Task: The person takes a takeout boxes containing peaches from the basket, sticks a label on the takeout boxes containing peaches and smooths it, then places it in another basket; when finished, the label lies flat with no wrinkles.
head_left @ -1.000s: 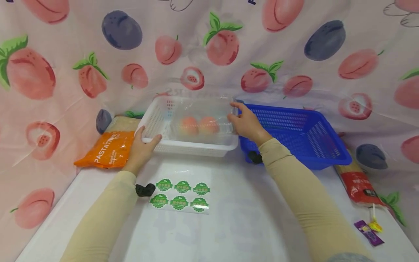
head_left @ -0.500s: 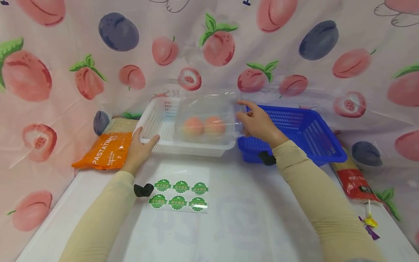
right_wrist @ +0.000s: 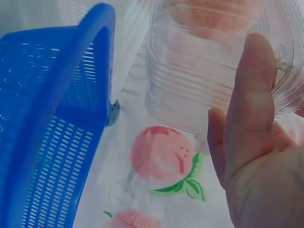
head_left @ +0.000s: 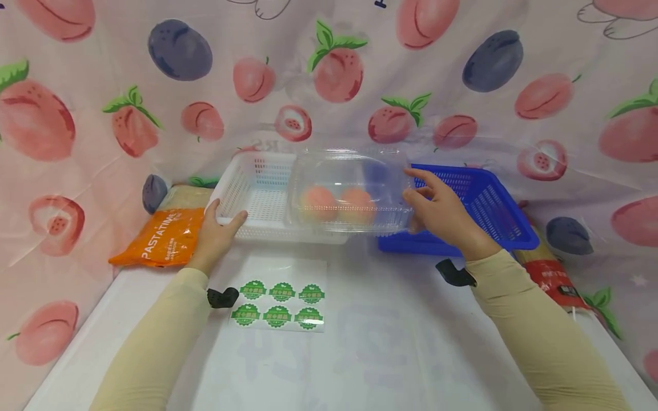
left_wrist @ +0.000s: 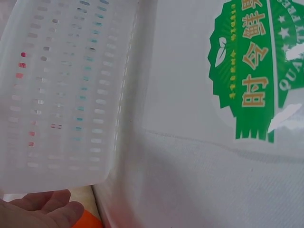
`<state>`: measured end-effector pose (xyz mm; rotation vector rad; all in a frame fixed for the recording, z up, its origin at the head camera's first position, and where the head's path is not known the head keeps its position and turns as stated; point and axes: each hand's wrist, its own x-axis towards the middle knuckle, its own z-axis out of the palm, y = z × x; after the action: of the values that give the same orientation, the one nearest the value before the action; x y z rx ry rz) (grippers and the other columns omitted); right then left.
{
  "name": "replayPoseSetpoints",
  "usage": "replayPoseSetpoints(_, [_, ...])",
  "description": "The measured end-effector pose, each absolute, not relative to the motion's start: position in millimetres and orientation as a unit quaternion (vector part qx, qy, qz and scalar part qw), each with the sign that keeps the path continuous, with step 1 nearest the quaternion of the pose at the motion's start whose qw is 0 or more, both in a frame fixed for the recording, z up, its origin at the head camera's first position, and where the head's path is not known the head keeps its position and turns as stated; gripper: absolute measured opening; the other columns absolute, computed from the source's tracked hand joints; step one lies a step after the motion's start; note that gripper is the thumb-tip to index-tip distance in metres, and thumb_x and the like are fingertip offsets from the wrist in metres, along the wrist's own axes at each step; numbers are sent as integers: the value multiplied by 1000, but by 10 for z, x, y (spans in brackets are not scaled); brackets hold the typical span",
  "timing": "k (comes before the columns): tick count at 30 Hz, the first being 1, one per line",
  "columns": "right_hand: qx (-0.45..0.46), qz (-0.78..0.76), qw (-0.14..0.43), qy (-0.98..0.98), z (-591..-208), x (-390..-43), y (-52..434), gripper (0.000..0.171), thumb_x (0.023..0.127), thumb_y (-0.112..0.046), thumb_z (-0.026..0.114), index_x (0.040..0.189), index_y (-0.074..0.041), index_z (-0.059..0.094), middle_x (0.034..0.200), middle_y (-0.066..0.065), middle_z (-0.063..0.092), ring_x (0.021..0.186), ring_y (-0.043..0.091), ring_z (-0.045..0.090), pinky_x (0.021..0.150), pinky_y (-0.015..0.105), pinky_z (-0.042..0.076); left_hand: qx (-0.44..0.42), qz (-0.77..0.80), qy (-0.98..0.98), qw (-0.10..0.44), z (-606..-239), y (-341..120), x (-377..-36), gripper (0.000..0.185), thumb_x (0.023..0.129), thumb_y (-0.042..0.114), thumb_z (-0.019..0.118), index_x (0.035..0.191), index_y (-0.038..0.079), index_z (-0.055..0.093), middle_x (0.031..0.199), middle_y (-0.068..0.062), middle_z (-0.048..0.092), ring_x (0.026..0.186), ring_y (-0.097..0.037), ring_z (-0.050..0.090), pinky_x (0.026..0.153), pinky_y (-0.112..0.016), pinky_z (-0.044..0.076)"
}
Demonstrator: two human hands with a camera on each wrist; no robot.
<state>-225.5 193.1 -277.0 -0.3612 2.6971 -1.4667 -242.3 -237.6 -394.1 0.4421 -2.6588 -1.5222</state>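
My right hand (head_left: 444, 214) grips the right end of a clear plastic clamshell box (head_left: 385, 171). Inside lie two round, orange-pink fruits (head_left: 320, 202), their kind unclear through the plastic. The box hangs tilted in front of the right part of a white basket (head_left: 280, 230) and overlaps the blue basket's left end. In the right wrist view, thumb and fingers (right_wrist: 254, 90) lie along the ridged box edge. My left hand (head_left: 218, 237) holds the white basket's near left corner, thumb over the rim. Its lower fingers show outside the basket in the left wrist view.
A blue basket (head_left: 501, 200) stands right of the white one. An orange pasta bag (head_left: 164, 237) lies at the left, a red-labelled packet (head_left: 552, 279) at the right. A sheet of green stickers (head_left: 277, 315) lies in front. Fruit-print cloth (head_left: 329, 125) hangs behind.
My right hand has carried the clear box to the right and nearer, out of the white basket. My left hand has stayed at the basket corner. The view has shifted slightly.
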Motion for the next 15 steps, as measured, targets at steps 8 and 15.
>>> replayPoseSetpoints(8, [-89,-476,33,874,-2820,-1886,2183,58,104,-36,53,157,-22,32,131,24,52,84,35,65,68,36,60,142,-492,-859,19,-3927,-2371,-2424,99,93,63,57,162,21,0,165,-19,10,145,-45,19,112,-69,16])
replayPoseSetpoints(15, [-105,-478,30,871,-2931,-1600,2385,56,106,-32,50,157,-19,32,135,27,51,111,43,55,67,36,59,141,-490,-860,15,-3917,-2377,-2412,100,92,64,56,162,21,-1,165,-19,9,145,-45,19,112,-70,16])
